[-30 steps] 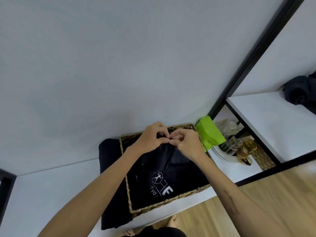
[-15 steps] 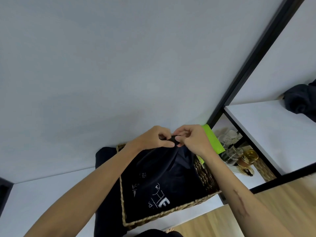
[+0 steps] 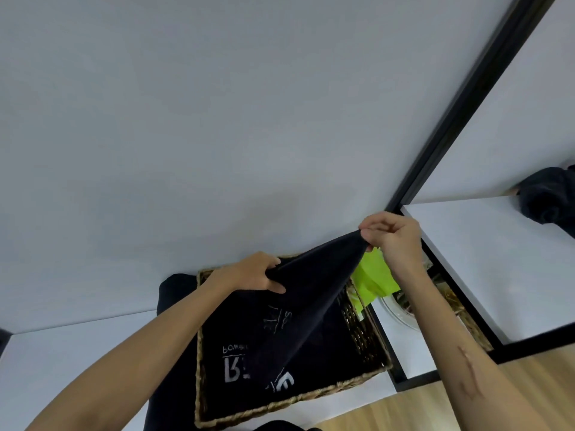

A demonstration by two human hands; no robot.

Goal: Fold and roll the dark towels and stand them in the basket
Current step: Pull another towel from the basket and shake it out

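Head view: left hand (image 3: 249, 275) fingers pinching dark towel (image 3: 298, 312) edge over wicker basket (image 3: 364, 331) far rim; right hand (image 3: 393, 236) fingers gripping raised corner. Towel lower part lying in basket. Risk: trailing cloth snagging on weave, dragging basket toward surface (image 3: 77, 346) front edge; corner slipping from light pinch.

Green cloth (image 3: 373, 278) beside glass dish (image 3: 399, 315); wood floor (image 3: 404, 409).

L hand (image 3: 249, 275) & R hand (image 3: 395, 236) pinch dark towel (image 3: 305, 306), lifted over wicker basket (image 3: 364, 334); green cloth (image 3: 373, 278) beside
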